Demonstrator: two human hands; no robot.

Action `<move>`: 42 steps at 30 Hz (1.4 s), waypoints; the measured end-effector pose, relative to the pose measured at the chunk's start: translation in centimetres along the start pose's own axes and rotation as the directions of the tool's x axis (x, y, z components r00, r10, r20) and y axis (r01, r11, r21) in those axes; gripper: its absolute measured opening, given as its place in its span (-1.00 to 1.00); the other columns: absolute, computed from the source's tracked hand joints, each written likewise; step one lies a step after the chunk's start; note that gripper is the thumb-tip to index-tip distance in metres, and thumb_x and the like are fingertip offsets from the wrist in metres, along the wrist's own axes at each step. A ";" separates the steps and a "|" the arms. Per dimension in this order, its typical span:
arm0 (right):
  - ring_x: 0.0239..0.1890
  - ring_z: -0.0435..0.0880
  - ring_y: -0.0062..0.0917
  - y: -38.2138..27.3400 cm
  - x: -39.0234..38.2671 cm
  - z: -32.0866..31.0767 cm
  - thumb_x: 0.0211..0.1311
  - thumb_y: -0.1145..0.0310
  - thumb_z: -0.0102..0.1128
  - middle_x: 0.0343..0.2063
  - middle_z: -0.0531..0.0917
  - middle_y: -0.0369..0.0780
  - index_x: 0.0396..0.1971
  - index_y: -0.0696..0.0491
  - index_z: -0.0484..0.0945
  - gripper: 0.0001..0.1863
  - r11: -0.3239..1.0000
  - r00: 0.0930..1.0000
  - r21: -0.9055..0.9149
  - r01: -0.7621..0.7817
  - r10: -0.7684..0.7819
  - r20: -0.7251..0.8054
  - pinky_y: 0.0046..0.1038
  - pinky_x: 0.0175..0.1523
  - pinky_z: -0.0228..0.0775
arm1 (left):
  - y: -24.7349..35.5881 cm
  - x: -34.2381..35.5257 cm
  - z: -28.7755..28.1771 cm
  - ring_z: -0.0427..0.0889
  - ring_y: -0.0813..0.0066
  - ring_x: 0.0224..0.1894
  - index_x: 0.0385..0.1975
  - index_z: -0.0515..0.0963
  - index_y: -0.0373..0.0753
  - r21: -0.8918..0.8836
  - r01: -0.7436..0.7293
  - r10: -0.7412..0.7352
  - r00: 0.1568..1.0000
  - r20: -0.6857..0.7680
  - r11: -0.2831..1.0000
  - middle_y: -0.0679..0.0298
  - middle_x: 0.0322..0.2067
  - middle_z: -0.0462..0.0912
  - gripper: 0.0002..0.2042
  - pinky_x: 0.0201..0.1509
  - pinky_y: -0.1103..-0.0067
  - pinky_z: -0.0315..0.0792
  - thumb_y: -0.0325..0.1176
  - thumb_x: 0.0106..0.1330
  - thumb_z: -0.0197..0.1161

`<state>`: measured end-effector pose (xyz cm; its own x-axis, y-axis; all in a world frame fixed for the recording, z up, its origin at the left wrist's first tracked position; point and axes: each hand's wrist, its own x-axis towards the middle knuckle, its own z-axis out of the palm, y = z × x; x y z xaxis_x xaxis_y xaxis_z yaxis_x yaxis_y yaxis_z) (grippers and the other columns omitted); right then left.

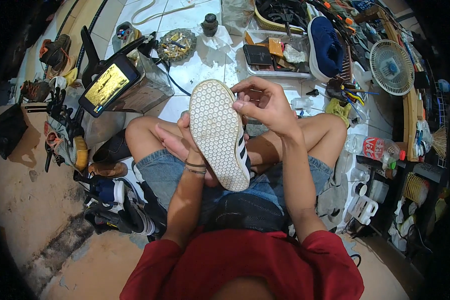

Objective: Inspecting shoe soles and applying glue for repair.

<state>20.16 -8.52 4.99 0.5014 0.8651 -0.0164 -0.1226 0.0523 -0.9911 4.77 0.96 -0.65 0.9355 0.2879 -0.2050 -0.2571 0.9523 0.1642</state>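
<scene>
A sneaker (217, 132) with a cream sole of small round studs and dark stripes on its side is held above my lap, sole facing up and toe pointing away. My left hand (177, 137) is closed around its left side, with most of the fingers hidden behind the shoe. At the forward right edge, my right hand (265, 102) has its thumb and curled fingers against the rim of the sole. Whether something small sits between those fingertips is too fine to make out. A dark cloth (247, 210) lies across my lap below the heel.
Ahead stand a glass ashtray (177, 45), a dark jar (210, 25) and a plastic tray (277, 75) of small items. A navy shoe (326, 50) leans beside the tray. A phone (110, 86) on a stand is at left, near several shoes. Right are a fan (392, 67) and plastic bottle (372, 148).
</scene>
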 end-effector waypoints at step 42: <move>-0.44 0.42 -0.87 2.5 -7.9 2.1 0.10 0.49 0.36 -0.46 0.52 -0.42 -0.34 0.20 0.51 -0.80 0.949 0.989 -0.280 -0.146 0.135 -0.059 -0.76 -0.34 0.29 | 1.4 2.2 -2.3 0.66 -0.01 -0.11 0.26 0.25 -0.40 0.185 -0.123 0.120 0.992 0.027 0.975 -0.18 -0.01 0.54 -0.15 -0.07 0.23 0.64 0.26 0.17 -0.18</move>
<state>14.12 -14.16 2.94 0.5302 0.8330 -0.1579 0.0505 -0.2170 -0.9749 5.88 3.11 -3.08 0.9039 0.3975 -0.1577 -0.3210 0.8743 0.3641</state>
